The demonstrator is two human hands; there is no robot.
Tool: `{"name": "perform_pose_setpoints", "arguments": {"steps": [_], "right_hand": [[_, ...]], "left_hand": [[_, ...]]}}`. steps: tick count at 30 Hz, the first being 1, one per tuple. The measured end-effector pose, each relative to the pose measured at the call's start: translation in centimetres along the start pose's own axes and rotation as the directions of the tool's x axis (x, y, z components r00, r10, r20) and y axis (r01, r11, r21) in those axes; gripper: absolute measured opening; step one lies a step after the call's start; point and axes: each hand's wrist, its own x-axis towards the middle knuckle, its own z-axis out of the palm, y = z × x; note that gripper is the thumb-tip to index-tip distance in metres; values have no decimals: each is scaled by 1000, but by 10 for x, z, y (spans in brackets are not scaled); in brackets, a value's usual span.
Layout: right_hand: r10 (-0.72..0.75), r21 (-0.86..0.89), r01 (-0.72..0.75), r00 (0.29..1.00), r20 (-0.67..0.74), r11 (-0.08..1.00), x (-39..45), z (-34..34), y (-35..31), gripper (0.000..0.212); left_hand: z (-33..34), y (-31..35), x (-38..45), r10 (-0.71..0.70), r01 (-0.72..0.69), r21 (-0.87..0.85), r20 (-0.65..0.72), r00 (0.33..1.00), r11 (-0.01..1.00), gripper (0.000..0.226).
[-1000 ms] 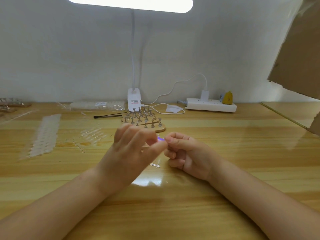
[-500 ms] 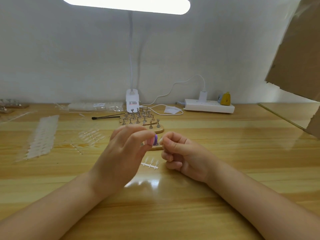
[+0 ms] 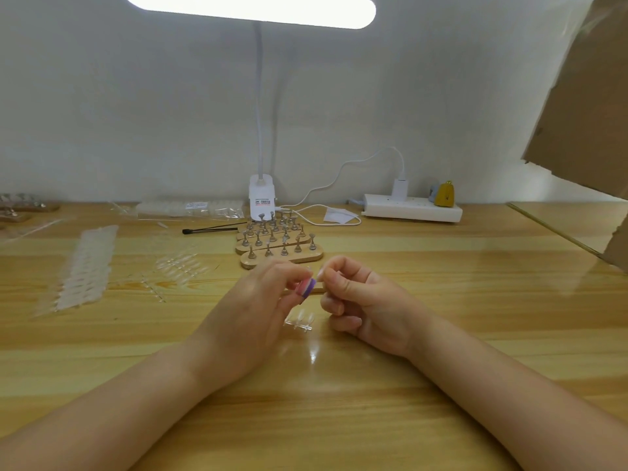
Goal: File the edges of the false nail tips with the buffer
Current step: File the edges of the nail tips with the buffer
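The left hand (image 3: 251,314) has its fingers pinched on a pink and purple buffer (image 3: 306,286). The right hand (image 3: 360,300) pinches something tiny beside the buffer; I cannot tell what. Clear nail tips (image 3: 300,319) lie on the surface (image 3: 441,300) just below the buffer.

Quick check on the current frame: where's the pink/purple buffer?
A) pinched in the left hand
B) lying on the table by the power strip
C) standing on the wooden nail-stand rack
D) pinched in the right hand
A: the buffer is in the grip of the left hand, its purple edge turned toward the fingertips of the right hand, above the table.
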Motion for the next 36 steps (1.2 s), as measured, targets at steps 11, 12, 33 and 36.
{"name": "perform_pose_setpoints", "arguments": {"steps": [11,12,33,36], "right_hand": [[-11,-5,10,997,-71,1000,0,3,-1,7],[-15,-8,14,998,-68,1000,0,3,0,6],[48,70,-37,986,-159,997,6,3,3,6],[63,60,-54,984,-166,997,6,4,3,8]], "left_hand": [[-3,1,1,58,-51,96,-76,995,994,24],[-3,1,1,81,-74,77,-86,993,994,24],[-1,-4,-2,28,-17,95,-112,993,995,23],[0,-5,-3,26,-15,112,-98,995,994,24]]}}
